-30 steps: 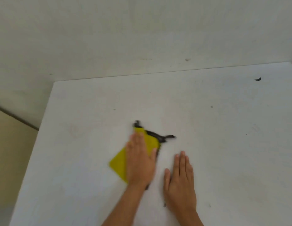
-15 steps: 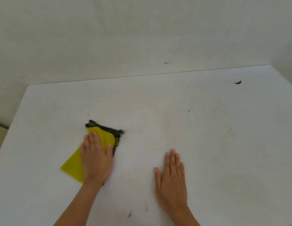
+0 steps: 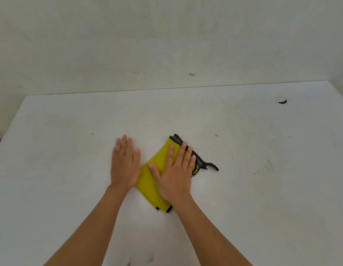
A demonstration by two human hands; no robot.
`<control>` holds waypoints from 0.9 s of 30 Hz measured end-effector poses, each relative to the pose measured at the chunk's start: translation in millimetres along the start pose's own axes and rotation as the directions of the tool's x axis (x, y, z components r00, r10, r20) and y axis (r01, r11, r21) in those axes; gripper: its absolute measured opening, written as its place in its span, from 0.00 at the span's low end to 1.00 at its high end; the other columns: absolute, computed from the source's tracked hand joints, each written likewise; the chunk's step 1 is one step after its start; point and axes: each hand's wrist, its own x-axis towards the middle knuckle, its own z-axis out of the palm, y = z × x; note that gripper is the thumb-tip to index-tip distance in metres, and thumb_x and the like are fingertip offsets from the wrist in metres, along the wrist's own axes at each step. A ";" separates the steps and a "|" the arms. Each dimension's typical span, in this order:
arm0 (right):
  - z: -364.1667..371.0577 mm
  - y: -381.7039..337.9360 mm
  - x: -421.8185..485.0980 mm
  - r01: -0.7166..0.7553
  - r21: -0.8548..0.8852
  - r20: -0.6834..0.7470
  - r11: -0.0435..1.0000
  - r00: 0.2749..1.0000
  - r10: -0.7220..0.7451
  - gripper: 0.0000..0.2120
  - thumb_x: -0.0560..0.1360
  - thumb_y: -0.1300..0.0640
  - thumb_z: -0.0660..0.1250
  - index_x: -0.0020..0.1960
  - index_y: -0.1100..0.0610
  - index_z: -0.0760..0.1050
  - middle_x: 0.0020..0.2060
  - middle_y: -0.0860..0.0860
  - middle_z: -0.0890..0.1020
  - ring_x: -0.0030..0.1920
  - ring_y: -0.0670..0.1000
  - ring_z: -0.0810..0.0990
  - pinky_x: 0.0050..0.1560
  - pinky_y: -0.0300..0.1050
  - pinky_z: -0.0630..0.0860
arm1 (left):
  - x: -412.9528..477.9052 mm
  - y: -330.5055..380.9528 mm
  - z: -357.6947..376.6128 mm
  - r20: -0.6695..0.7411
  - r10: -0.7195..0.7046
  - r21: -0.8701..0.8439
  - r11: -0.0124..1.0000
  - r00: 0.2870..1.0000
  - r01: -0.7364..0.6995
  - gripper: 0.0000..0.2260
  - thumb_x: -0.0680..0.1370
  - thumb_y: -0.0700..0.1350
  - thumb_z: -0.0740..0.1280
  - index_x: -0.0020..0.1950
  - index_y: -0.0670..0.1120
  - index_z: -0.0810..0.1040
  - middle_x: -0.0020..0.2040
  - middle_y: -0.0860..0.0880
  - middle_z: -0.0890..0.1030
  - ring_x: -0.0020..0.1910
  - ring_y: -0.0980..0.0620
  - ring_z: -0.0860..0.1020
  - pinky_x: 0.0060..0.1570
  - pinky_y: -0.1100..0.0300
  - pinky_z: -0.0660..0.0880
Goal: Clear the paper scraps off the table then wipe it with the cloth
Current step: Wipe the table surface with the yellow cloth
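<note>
A folded yellow cloth [image 3: 148, 187] with a black edge lies on the white table [image 3: 243, 198] near its middle. My right hand [image 3: 174, 169] presses flat on the cloth with straight, spread fingers, the fingertips reaching the black edge. My left hand [image 3: 125, 162] lies flat on the bare table, palm down, right beside the cloth's left side. A small dark scrap [image 3: 282, 101] lies at the table's far right, well away from both hands.
A plain pale wall [image 3: 166, 45] stands directly behind the table's far edge. A few tiny dark specks [image 3: 128, 263] lie near the front edge between my forearms. The table's left edge drops off at the far left.
The cloth was under my left hand and slid left; now my right hand presses on it and it sits further right. My left hand now lies on the bare table.
</note>
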 end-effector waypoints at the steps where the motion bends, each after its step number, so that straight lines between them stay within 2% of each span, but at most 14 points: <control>1: 3.9 4.0 5.6 0.033 -0.050 -0.020 0.998 0.999 -0.034 0.40 0.75 0.32 0.39 0.74 0.59 0.60 0.74 0.63 0.58 0.75 0.62 0.55 0.72 0.53 0.39 | 5.5 -4.8 3.2 0.009 -0.020 0.100 0.995 1.000 0.019 0.24 0.81 0.49 0.49 0.75 0.40 0.49 0.77 0.44 0.49 0.76 0.48 0.44 0.74 0.55 0.42; 3: 5.1 27.4 22.6 0.097 -0.090 -0.059 0.991 0.993 -0.103 0.30 0.76 0.41 0.49 0.65 0.60 0.74 0.65 0.62 0.74 0.66 0.62 0.73 0.69 0.57 0.60 | 7.0 -5.8 8.7 -0.010 0.011 0.226 0.974 1.000 -0.008 0.26 0.81 0.52 0.47 0.75 0.42 0.47 0.77 0.45 0.47 0.76 0.48 0.44 0.73 0.52 0.41; 4: 0.3 44.9 34.7 0.081 -0.080 -0.059 0.994 0.995 -0.086 0.27 0.75 0.45 0.51 0.61 0.61 0.76 0.62 0.63 0.77 0.62 0.63 0.77 0.65 0.58 0.68 | 5.5 -4.1 8.8 -0.017 0.038 0.261 0.965 0.999 -0.032 0.27 0.80 0.54 0.45 0.75 0.42 0.46 0.77 0.45 0.47 0.76 0.48 0.44 0.73 0.52 0.41; 5: -7.0 64.7 48.3 0.023 -0.059 -0.053 0.998 0.998 -0.026 0.26 0.75 0.48 0.51 0.60 0.63 0.77 0.60 0.65 0.78 0.60 0.65 0.77 0.61 0.63 0.71 | 4.5 -3.8 9.3 -0.009 0.050 0.287 0.957 0.999 -0.045 0.29 0.78 0.56 0.44 0.75 0.42 0.46 0.77 0.46 0.47 0.76 0.48 0.45 0.73 0.52 0.41; 7: -23.1 104.7 73.0 -0.115 -0.055 -0.143 0.992 0.984 0.106 0.27 0.76 0.50 0.49 0.64 0.67 0.72 0.64 0.67 0.73 0.64 0.68 0.72 0.65 0.65 0.65 | 3.6 -4.2 9.3 0.004 0.054 0.312 0.948 0.999 -0.053 0.33 0.75 0.60 0.39 0.75 0.43 0.47 0.77 0.46 0.47 0.76 0.49 0.45 0.73 0.52 0.41; 10: -51.5 145.5 100.2 -0.284 -0.052 -0.140 0.957 0.951 0.274 0.23 0.81 0.54 0.47 0.72 0.65 0.61 0.73 0.63 0.61 0.73 0.63 0.57 0.73 0.59 0.52 | 5.4 -4.4 10.8 -0.012 0.059 0.323 0.945 0.998 -0.052 0.37 0.71 0.61 0.35 0.75 0.42 0.49 0.77 0.45 0.49 0.76 0.47 0.47 0.73 0.50 0.43; 12: -62.7 136.8 109.9 -0.297 0.019 -0.156 0.955 0.942 0.296 0.21 0.82 0.57 0.50 0.72 0.65 0.60 0.74 0.63 0.59 0.73 0.63 0.57 0.73 0.57 0.52 | 4.3 -2.3 12.1 -0.022 0.069 0.328 0.943 0.997 -0.058 0.36 0.72 0.60 0.37 0.75 0.41 0.51 0.76 0.43 0.52 0.76 0.46 0.50 0.73 0.49 0.46; 14: -58.2 92.4 110.4 -0.152 0.135 -0.200 0.979 0.964 0.178 0.19 0.80 0.62 0.55 0.69 0.66 0.64 0.70 0.64 0.65 0.70 0.63 0.64 0.70 0.54 0.60 | 5.1 -1.7 11.6 -0.021 0.068 0.327 0.943 0.997 -0.057 0.35 0.73 0.59 0.38 0.74 0.40 0.52 0.76 0.43 0.54 0.76 0.46 0.51 0.73 0.49 0.46; 16: -37.7 30.5 100.9 0.114 0.153 -0.260 0.982 0.963 -0.071 0.17 0.76 0.63 0.57 0.64 0.66 0.72 0.64 0.64 0.74 0.64 0.63 0.73 0.64 0.54 0.70 | 5.0 -3.1 12.3 -0.021 0.071 0.330 0.942 0.997 -0.060 0.34 0.73 0.58 0.37 0.75 0.41 0.52 0.76 0.44 0.53 0.76 0.46 0.51 0.73 0.50 0.45; 18: -4.8 -20.1 85.4 0.348 0.104 -0.162 0.932 0.930 -0.329 0.24 0.77 0.52 0.51 0.64 0.65 0.73 0.64 0.64 0.74 0.65 0.64 0.74 0.63 0.61 0.70 | 5.2 -4.3 13.3 -0.030 0.080 0.331 0.941 0.996 -0.066 0.32 0.73 0.55 0.37 0.75 0.42 0.52 0.76 0.45 0.53 0.76 0.47 0.51 0.73 0.52 0.43; 20: 5.2 -31.4 85.5 0.390 0.074 -0.006 0.918 0.921 -0.390 0.32 0.79 0.43 0.42 0.66 0.63 0.71 0.67 0.61 0.73 0.68 0.60 0.71 0.67 0.60 0.65 | 6.5 -6.9 14.5 -0.034 0.075 0.344 0.937 0.997 -0.059 0.31 0.74 0.53 0.39 0.74 0.41 0.54 0.76 0.45 0.56 0.75 0.47 0.53 0.71 0.53 0.42; 23: -3.2 22.6 112.3 0.214 0.012 -0.032 0.977 0.976 -0.213 0.31 0.76 0.43 0.47 0.65 0.64 0.72 0.64 0.64 0.75 0.64 0.64 0.74 0.65 0.61 0.67 | 7.4 -5.4 12.8 -0.032 0.085 0.335 0.940 0.996 -0.070 0.31 0.75 0.56 0.43 0.73 0.40 0.58 0.75 0.43 0.59 0.74 0.45 0.57 0.70 0.54 0.43; 25: -18.5 76.4 134.1 0.025 0.004 -0.078 1.000 0.997 -0.025 0.36 0.74 0.42 0.42 0.70 0.64 0.65 0.69 0.65 0.67 0.70 0.64 0.66 0.71 0.59 0.57 | 5.9 -4.1 11.6 -0.031 0.093 0.291 0.953 0.995 -0.080 0.33 0.74 0.58 0.41 0.74 0.41 0.53 0.76 0.45 0.53 0.75 0.48 0.51 0.70 0.56 0.37; 27: -34.0 115.0 149.9 -0.123 -0.004 -0.127 0.992 0.984 0.122 0.33 0.76 0.45 0.41 0.73 0.62 0.60 0.73 0.62 0.61 0.74 0.61 0.58 0.73 0.57 0.52 | 6.4 -5.2 7.2 -0.021 0.119 0.231 0.967 0.993 -0.111 0.36 0.71 0.60 0.37 0.75 0.43 0.48 0.77 0.48 0.48 0.75 0.52 0.45 0.69 0.60 0.35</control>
